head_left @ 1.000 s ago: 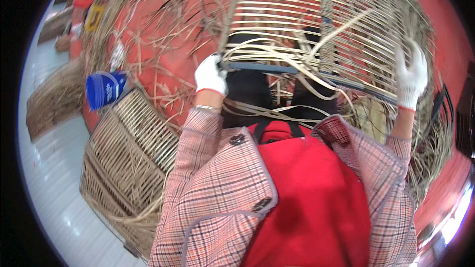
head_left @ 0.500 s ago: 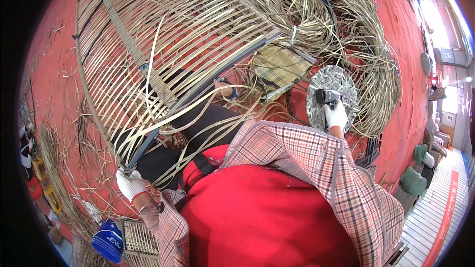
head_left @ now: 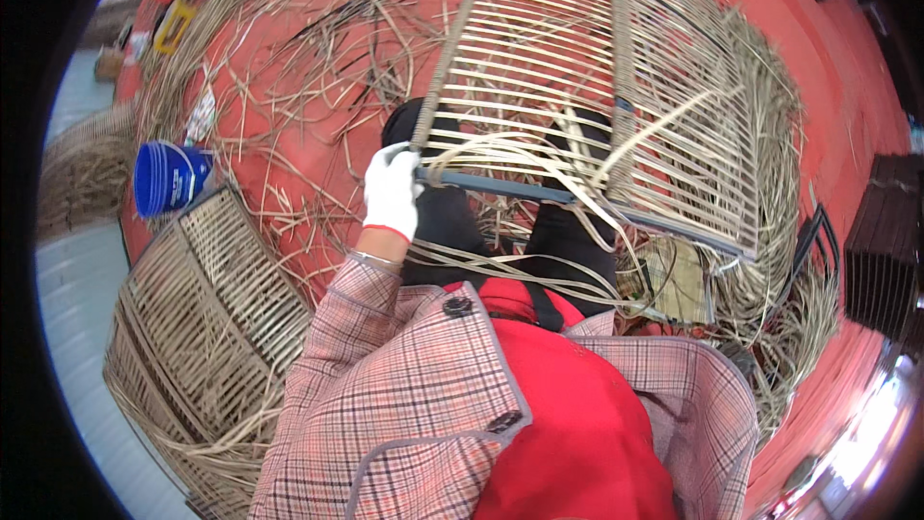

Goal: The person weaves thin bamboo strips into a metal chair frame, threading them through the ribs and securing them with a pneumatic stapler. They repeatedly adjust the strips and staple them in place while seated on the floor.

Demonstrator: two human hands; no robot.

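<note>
My left hand (head_left: 391, 195), in a white glove, is closed on the near left corner of a rattan panel (head_left: 539, 87). The panel is a dark metal frame with pale strands strung across it and a wrapped band down its middle. It rests over my knees. Loose pale rattan strands (head_left: 500, 265) hang from its near edge and trail across my lap. My right sleeve (head_left: 688, 380) reaches toward the lower right, but the right hand itself does not show.
A second woven panel (head_left: 217, 299) lies at the left, with a blue bucket (head_left: 173, 178) beyond it. Rattan scraps (head_left: 356, 48) litter the red floor. Bundled strands (head_left: 770, 125) and a plaid cloth piece (head_left: 676, 279) lie to the right, near stacked dark slats (head_left: 884, 241).
The view has swung toward my left, bringing the second panel into sight. My right hand, earlier on a black tool over a round grey pad, has gone from view. My left hand keeps the panel corner.
</note>
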